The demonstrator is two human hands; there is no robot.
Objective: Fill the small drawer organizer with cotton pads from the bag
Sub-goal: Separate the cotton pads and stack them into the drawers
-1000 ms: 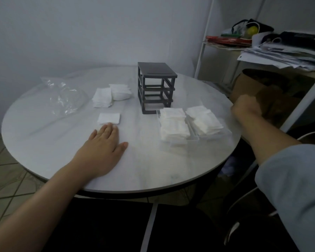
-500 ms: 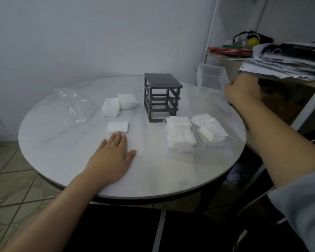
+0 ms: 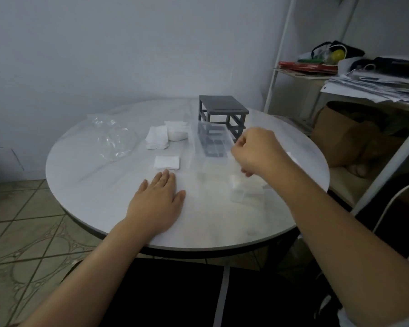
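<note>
Right hand [image 3: 257,153] pinches clear drawer [image 3: 210,142], blurred, above table [image 3: 92,185] centre. Left hand [image 3: 158,199] flat, fingers straight, near front edge. Next, judged: set drawer down, load cotton pads [image 3: 157,140].

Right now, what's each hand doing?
Left hand: open, resting flat on the table.
Right hand: curled, holding a clear plastic drawer.

Plain pale wall [image 3: 128,43], patterned tile floor [image 3: 21,244], white shelf rack [image 3: 279,55]
</note>
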